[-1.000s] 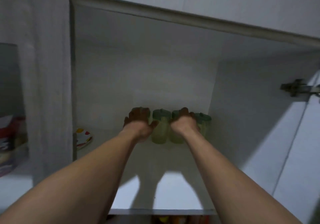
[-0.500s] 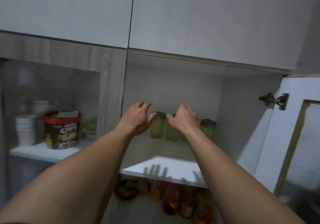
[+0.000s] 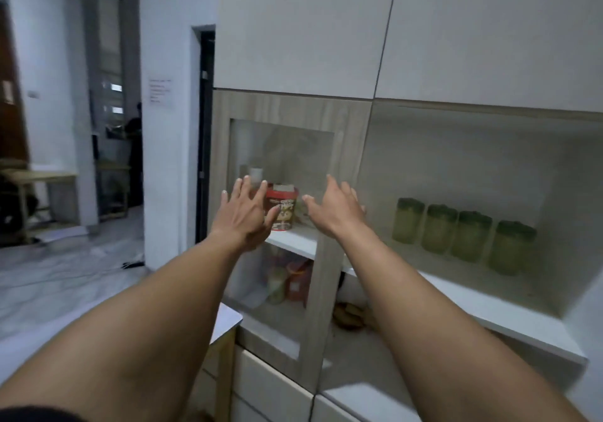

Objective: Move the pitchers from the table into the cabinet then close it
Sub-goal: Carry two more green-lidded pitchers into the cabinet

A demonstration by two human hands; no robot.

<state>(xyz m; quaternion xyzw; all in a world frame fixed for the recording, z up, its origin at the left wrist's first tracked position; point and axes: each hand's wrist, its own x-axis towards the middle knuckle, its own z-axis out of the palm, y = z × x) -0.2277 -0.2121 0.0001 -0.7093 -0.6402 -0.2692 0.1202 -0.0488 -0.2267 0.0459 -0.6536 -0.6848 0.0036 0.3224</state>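
4 green-lidded pitchers [image 3: 460,230] in row on cabinet shelf [image 3: 489,304], near back. Prob light plastic, rigid; grab round body. L hand [image 3: 243,217], R hand [image 3: 336,209] spread, empty.

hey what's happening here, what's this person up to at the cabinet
A person is putting pitchers away. Four green-lidded pitchers stand in a row on the shelf of the open cabinet compartment. The left hand and right hand are empty, fingers spread, raised in front of the glass door beside it. The compartment is not yet closed.
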